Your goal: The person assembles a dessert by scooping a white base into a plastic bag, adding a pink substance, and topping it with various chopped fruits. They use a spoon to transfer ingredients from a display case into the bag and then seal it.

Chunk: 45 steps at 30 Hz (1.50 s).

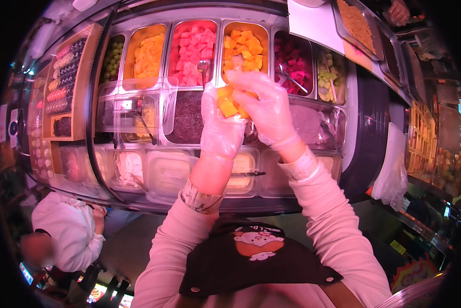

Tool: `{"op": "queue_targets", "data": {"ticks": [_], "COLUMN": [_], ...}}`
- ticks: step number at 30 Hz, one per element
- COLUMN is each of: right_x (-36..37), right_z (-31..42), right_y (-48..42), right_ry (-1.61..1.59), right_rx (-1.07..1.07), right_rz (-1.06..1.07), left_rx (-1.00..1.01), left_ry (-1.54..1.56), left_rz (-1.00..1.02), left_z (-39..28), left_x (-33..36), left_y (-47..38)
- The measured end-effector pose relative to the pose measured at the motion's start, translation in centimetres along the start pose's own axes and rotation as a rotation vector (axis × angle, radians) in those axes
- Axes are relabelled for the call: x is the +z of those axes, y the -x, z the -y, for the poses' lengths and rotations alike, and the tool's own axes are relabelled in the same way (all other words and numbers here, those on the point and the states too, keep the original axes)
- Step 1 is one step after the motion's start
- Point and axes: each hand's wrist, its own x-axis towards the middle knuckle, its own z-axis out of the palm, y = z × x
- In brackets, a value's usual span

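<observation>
My left hand (223, 127), in a clear plastic glove, is cupped around orange-yellow fruit cubes (228, 107), palm up. My right hand (267, 104), gloved likewise, bends over the same cubes with its fingertips at them; whether it grips one cannot be told. Both hands are above the counter, just in front of a metal pan of orange-yellow fruit cubes (249, 44). Left of that pan is one of pink-red fruit cubes (193, 42) with a spoon (203, 69). To its right stands a pan of dark magenta fruit cubes (292, 50) with a metal utensil (294, 79).
Pans of paler orange fruit (149, 54), green grapes (113, 59) and pale green cubes (328, 75) flank these. A clear lid (138, 82) lies over pans at left. Lidded tubs (170, 171) line the near edge. Another person (66, 231) is at lower left.
</observation>
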Motion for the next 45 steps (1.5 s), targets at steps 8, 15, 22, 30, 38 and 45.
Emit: {"op": "queue_targets", "data": {"ticks": [8,15,22,30,38,45], "right_x": [-0.8,-1.7,-2.2,-1.0,0.8,4.6], "right_z": [2.6,3.6,4.4,5.4,7.8,10.3], "right_y": [3.7,6.6,4.5,5.0,1.8,1.6], "right_ry": [-0.026,0.3,0.141,0.074,-0.009,0.315], "right_rx": [-0.006,-0.335,-0.124,0.082,-0.208,-0.491], "right_rz": [-0.336,-0.092,-0.041,0.137,0.252,0.589], "left_rx": [-0.031,-0.003,0.061,0.187,0.032,0.075], "left_ry": [0.131,0.106,-0.195,-0.415,-0.331,-0.215], "left_rz": [-0.062,-0.027,0.027,-0.113,0.046,-0.043], "left_z": [0.6,0.6,0.9,0.4,-2.8,-5.8], "left_x": [0.3,-0.6,0.8,1.2,2.9,0.1], "left_y": [1.3,2.7,5.5,7.3,9.5,10.8]}}
